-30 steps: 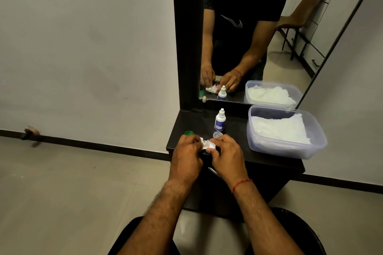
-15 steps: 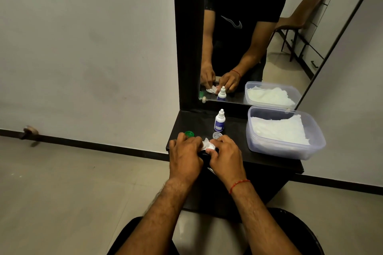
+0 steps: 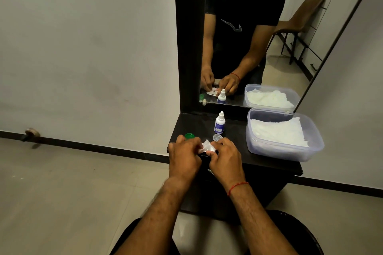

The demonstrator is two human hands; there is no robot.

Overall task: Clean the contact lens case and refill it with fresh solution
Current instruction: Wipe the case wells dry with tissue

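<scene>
Here, at the far left of the dark desk, we saw a green cap lying near the front corner, just behind the knuckles of the left hand. That hand sat at the front edge of the desk with its fingers curled in, grasping the left side of a crumpled white tissue. The right hand, a red thread round its wrist, faced it closely, and its thumb and fingers pinched the right side of the same tissue. The lens case itself we could not make out; whatever the tissue was pressed against lay hidden between the two hands, low over the desk's front edge. Just beyond the right hand's knuckles lay a small clear cap, and behind that stood a little white dropper bottle with a blue label, upright and apart from both hands. Further right sat a clear plastic tub, open, with white tissues folded inside. Behind it all, the mirror repeated the hands, the bottle and the tub.
</scene>
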